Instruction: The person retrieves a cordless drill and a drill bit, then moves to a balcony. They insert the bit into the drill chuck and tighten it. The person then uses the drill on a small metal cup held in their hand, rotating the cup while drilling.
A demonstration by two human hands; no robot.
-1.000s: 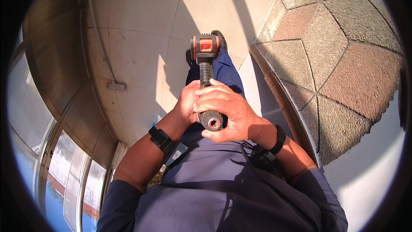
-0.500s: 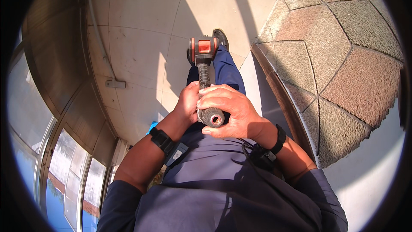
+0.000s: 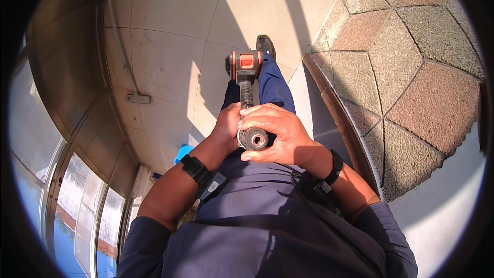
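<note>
Both hands are closed round a black cordless drill [image 3: 246, 92] with a red-and-black battery [image 3: 247, 63] at the far end of its ribbed handle. Its round chuck [image 3: 254, 138] points up toward me, and I see no bit in its opening. My right hand [image 3: 280, 131] curls round the drill's head from the right, fingers over the top and thumb below the chuck. From the left side, my left hand [image 3: 227, 126] grips the drill where the handle meets the body. Its fingertips are hidden behind the tool.
On the right, a rug with raised polygon patterns [image 3: 406, 67] lies over a surface with a brown edge [image 3: 337, 116]. A wall with glass panes [image 3: 77, 190] runs along the left. Pale tiles [image 3: 170, 62] cover the floor, with a cable box [image 3: 138, 99] beside the wall and a blue object [image 3: 183, 153] by my left forearm.
The drill's battery end has come slightly nearer to me. Both hands keep their hold, and more of the blue object shows beside my left forearm.
</note>
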